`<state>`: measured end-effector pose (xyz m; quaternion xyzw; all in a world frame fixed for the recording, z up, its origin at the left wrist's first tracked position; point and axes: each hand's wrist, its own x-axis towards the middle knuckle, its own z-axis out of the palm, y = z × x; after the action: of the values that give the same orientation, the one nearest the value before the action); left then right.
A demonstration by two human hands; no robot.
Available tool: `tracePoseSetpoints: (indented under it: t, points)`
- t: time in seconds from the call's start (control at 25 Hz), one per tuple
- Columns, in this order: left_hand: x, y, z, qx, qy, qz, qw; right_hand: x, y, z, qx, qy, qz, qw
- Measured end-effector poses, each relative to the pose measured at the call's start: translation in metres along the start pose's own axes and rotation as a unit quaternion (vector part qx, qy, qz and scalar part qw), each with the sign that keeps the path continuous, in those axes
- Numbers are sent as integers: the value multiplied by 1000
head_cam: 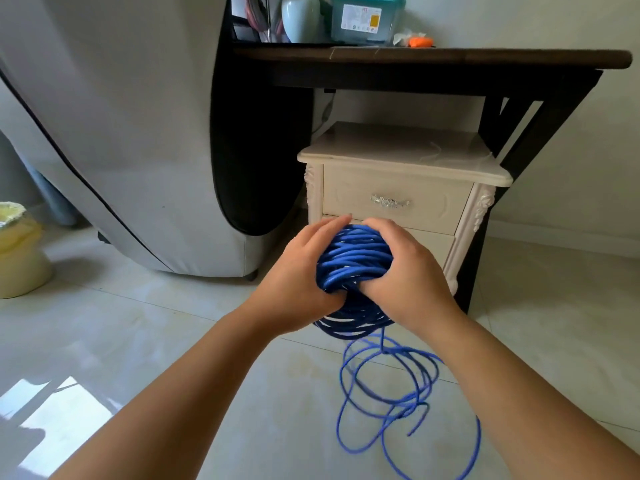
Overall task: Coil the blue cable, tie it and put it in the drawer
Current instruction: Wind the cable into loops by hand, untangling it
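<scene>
The blue cable point(353, 258) is mostly wound into a thick bundle held in the air in front of a cream bedside cabinet point(398, 157). The left hand point(304, 271) and right hand point(405, 271) clasp it from either side, fingers curled over the outer turns and thumbs tucked in towards the middle. A long tail hangs from the bundle's underside and lies in loose loops point(391, 393) on the floor point(173, 341), so the coiling looks unfinished. The cable seems light but springy, with a smooth jacket. The turns will likely try to spread apart if the grip slackens, so it is best held across the whole bundle and tied round the middle. The top drawer point(398, 188), with a silver handle point(390, 201), is closed, as is the one below it, so nothing inside either can be seen. On the dark worktop point(433, 57) above stands a lidded teal box point(367, 19), and I cannot tell what it holds.
</scene>
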<state>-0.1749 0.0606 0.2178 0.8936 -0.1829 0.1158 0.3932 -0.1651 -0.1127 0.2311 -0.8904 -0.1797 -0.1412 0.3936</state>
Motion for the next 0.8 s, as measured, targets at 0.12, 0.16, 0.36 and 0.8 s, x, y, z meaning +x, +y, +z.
tracePoseSetpoints:
  t: [0.12,0.16,0.36,0.8]
  points:
    - [-1,-1,0,-38,-17,-33,999,0,-4,-3,-65,-5,-67,996]
    - [0,-1,0,-45,-18,-38,998,0,-4,-3,-80,-10,-85,993]
    - [-3,0,3,-33,6,-33,999,-2,-3,-3,-66,-36,-86,994]
    - [4,8,-9,-240,184,-109,947,6,19,-7,332,-114,77,933]
